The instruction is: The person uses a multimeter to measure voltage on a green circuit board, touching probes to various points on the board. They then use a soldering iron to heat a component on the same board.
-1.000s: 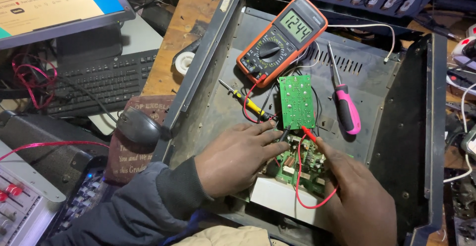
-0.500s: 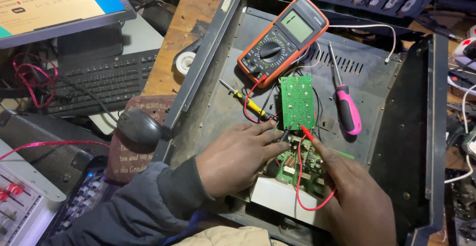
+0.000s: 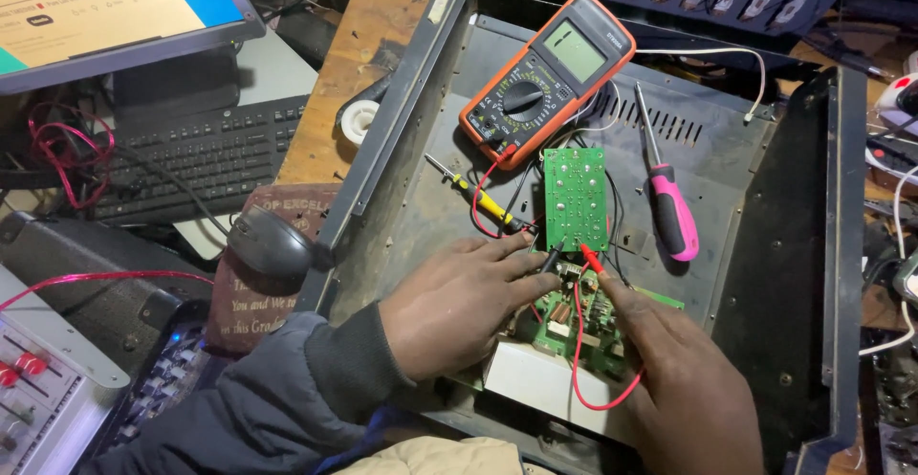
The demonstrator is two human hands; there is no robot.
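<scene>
Big dark metal chassis (image 3: 746, 245) filling centre and right of frame, open side up. Monitor (image 3: 105, 6) at upper left, black keyboard (image 3: 206, 154) just below it, black mouse (image 3: 268, 243) on a maroon pad at chassis' left edge. Mixer w/ red faders (image 3: 29, 389) at lower left corner.

Inside chassis: orange multimeter (image 3: 545, 78) at upper centre, red and black leads trailing down. Pink-handled screwdriver (image 3: 667, 202) to the right, small yellow screwdriver (image 3: 478, 198) to the left, both lying flat on chassis floor.

Green circuit board (image 3: 576, 198) standing upright at centre, solder side facing camera. Second green board (image 3: 564, 317) flat, just below it, partly under the hands.

Left hand (image 3: 454, 308) at lower centre, fingers pinched narrow on black probe (image 3: 549, 259), tip at upright board's bottom edge. Right hand (image 3: 684, 379) at lower right, fingers closed tight on red probe (image 3: 591, 260), tip just beside the black one. Both probe tips near-touching at board's lower rim, sticking out just beyond the fingertips. Red lead (image 3: 598, 394) looping under right hand.
</scene>
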